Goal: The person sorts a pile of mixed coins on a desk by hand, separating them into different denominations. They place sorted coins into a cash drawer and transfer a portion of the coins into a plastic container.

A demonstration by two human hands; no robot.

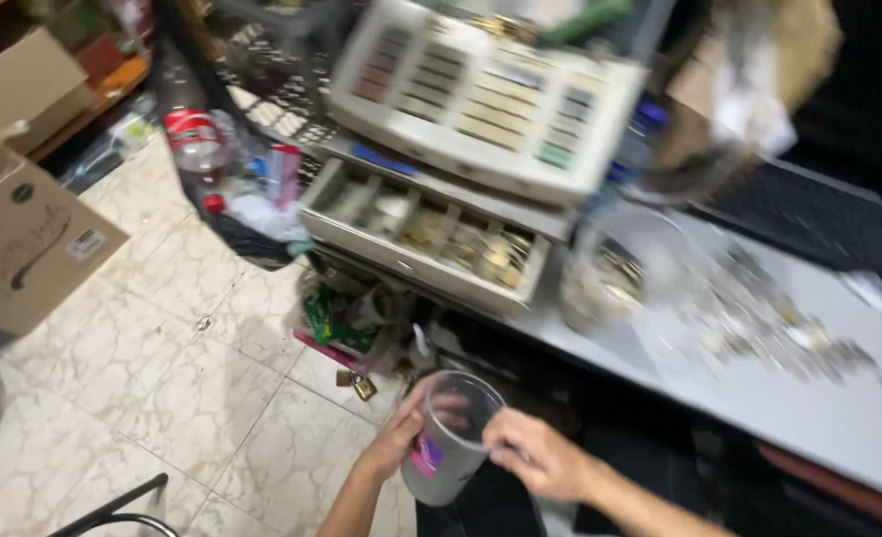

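A clear plastic cup (451, 438) with a pink and purple sticker sits low in the view, held between both hands. My left hand (393, 440) wraps its left side, fingers around the rim. My right hand (535, 455) grips its right side. The cup looks empty. Above it a cash register (486, 94) stands on the grey counter (839, 408), its coin drawer (426, 239) pulled open with coins in several compartments. The picture is blurred by motion.
A clear container with coins (610, 273) and a spread of loose coins (769, 318) lie on the counter. A black rubbish bag with bottles (227, 169) and cardboard boxes (23, 239) stand on the tiled floor at left. A padlock (358, 383) lies on the floor.
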